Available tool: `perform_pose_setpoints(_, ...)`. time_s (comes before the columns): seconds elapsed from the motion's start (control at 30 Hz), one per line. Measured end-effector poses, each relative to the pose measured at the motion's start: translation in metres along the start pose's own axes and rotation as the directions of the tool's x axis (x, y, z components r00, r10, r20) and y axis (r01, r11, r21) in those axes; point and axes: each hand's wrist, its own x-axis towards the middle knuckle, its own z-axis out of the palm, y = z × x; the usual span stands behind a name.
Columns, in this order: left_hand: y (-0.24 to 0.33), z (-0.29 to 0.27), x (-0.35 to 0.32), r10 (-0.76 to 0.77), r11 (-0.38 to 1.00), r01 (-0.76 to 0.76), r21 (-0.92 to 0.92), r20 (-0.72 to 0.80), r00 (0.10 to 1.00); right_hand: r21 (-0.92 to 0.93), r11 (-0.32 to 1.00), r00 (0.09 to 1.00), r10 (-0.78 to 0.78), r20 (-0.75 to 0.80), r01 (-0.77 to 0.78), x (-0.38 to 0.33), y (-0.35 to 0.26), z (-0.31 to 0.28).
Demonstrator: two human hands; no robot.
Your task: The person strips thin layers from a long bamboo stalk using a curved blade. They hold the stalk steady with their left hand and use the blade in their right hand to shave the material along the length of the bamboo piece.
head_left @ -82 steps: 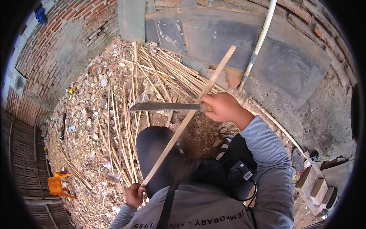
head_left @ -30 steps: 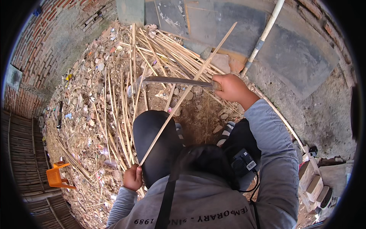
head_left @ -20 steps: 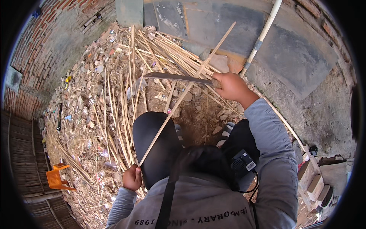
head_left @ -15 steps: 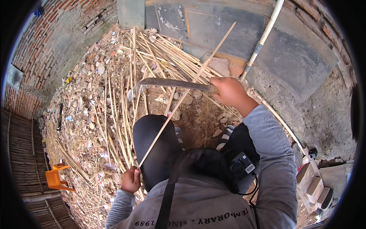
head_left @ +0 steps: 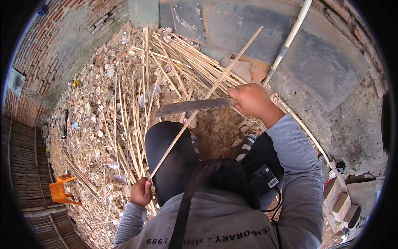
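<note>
Risk: the long, wide-bladed dark steel knife [head_left: 184, 108] crossed the pale, narrow bamboo-like strip [head_left: 215, 86] just beyond the black-trousered left knee [head_left: 159, 139]; a slip or sudden split could have driven the edge toward leg or fingers. A loose pinch could have let the strip twist. Left bare hand [head_left: 141, 192] gripped its near end; right bare hand [head_left: 253, 100] clenched the knife handle. Strip ran from left hand, behind the blade, passing left of the right hand, far end unsupported.
</note>
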Motion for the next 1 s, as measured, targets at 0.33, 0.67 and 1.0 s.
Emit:
perform_pose_setpoints(0.33, -0.003, -0.004, 0.002, 0.018, 1.000, -0.018, 0.007, 0.015, 1.000, 0.066, 0.992, 0.992, 0.115, -0.057, -0.111, -0.004, 0.006, 0.003)
perform_pose_setpoints(0.67, -0.009, -0.002, 0.004, 0.022, 1.000, -0.022, 0.007, -0.048, 0.999, 0.032, 0.961, 0.948, 0.275, -0.162, -0.273, 0.001, 0.018, -0.001)
perform_pose_setpoints(1.0, -0.022, -0.001, -0.003, 0.073, 0.996, -0.071, 0.049, -0.055, 0.996, 0.060, 0.975, 0.959, 0.222, -0.174, -0.214, 0.006, 0.027, 0.001)
